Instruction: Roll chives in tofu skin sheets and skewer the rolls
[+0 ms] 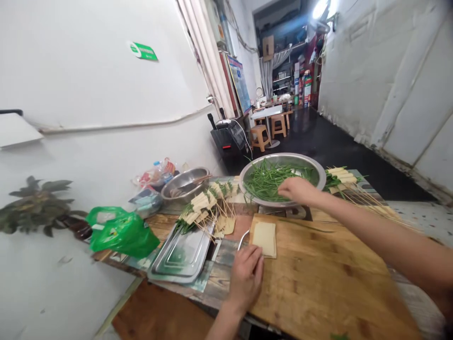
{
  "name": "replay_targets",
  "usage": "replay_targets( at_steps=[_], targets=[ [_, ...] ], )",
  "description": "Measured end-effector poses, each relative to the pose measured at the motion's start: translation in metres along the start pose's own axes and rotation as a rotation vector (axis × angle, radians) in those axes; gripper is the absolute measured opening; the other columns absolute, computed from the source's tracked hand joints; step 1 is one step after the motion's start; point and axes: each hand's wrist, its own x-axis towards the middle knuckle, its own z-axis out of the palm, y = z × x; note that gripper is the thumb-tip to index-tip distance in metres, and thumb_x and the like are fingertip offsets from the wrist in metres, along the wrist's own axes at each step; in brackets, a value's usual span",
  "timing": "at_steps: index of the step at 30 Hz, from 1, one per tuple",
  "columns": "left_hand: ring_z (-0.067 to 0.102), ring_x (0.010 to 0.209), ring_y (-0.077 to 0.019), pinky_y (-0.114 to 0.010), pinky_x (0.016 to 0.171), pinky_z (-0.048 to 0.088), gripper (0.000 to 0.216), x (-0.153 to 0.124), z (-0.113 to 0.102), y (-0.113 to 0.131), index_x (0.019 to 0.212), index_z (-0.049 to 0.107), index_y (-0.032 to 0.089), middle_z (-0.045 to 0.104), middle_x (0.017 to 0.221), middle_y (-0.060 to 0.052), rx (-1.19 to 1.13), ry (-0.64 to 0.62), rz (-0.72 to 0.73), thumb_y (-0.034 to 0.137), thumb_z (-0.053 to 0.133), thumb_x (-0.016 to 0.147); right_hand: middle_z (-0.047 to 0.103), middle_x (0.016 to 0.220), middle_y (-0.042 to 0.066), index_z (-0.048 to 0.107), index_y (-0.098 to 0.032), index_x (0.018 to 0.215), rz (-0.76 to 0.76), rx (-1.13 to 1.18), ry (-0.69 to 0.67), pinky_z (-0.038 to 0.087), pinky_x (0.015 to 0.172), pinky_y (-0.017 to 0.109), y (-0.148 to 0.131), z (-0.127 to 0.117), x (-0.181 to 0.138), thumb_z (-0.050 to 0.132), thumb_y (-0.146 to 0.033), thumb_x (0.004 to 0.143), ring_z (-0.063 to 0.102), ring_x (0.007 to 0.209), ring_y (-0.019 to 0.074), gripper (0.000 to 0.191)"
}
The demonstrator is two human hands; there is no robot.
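A stack of square, pale yellow tofu sheets (264, 239) lies at the left edge of the wooden cutting board (318, 278). My left hand (247, 274) is at its near left corner, fingers curled and pressed together on the edge. Over the large steel bowl (244, 177) reaches my right hand (297, 190), its fingers pinched at the green chives (265, 177) inside. The fingertips are partly hidden among the stems. One loose chive (307, 226) lies across the far part of the board.
Skewered tofu rolls with greens (203, 203) rest on a metal tray (182, 252) to the left. More skewers (341, 177) lie right of the bowl. A smaller steel bowl (186, 184) and green plastic bag (122, 231) stand near the wall.
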Motion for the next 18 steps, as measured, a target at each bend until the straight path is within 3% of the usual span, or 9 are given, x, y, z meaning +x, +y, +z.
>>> replay_targets(
  at_steps=[4,9,13,18],
  targets=[
    [0.066,0.097,-0.0199,-0.037,0.085,0.056,0.025,-0.004,0.0,-0.001,0.109,0.064,0.019,0.069,0.102,-0.01,0.014,0.054,0.009,0.012,0.052,0.088,0.071,0.095,0.011,0.073,-0.013,0.09,0.138,-0.143,-0.199,0.047,0.083,0.029,0.049,-0.008,0.07,0.062,-0.019,0.083,0.063,0.096,0.023,0.014],
    [0.065,0.096,-0.0196,-0.034,0.085,0.056,0.031,-0.009,0.002,-0.009,0.113,0.062,0.019,0.069,0.103,-0.01,-0.053,0.016,0.008,0.008,0.054,0.086,0.059,0.118,0.009,0.058,-0.014,0.117,0.229,-0.266,-0.33,0.051,0.087,0.041,0.079,0.027,0.126,0.057,-0.036,0.091,0.059,0.102,0.0204,0.034],
    [0.066,0.094,-0.0186,-0.031,0.083,0.057,0.034,-0.013,0.006,-0.016,0.114,0.061,0.018,0.069,0.101,-0.01,-0.081,0.017,0.047,0.006,0.055,0.083,0.057,0.12,0.01,0.056,-0.014,0.12,0.242,-0.322,-0.389,0.051,0.086,0.041,0.096,0.051,0.154,0.057,-0.036,0.091,0.059,0.103,0.0212,0.037],
    [0.067,0.09,-0.0179,-0.027,0.08,0.057,0.033,-0.016,0.008,-0.02,0.114,0.061,0.017,0.069,0.098,-0.01,-0.081,0.021,0.092,0.008,0.054,0.084,0.058,0.119,0.009,0.057,-0.016,0.119,0.203,-0.346,-0.423,0.051,0.086,0.041,0.109,0.062,0.166,0.057,-0.035,0.091,0.059,0.103,0.0207,0.034]
  ],
)
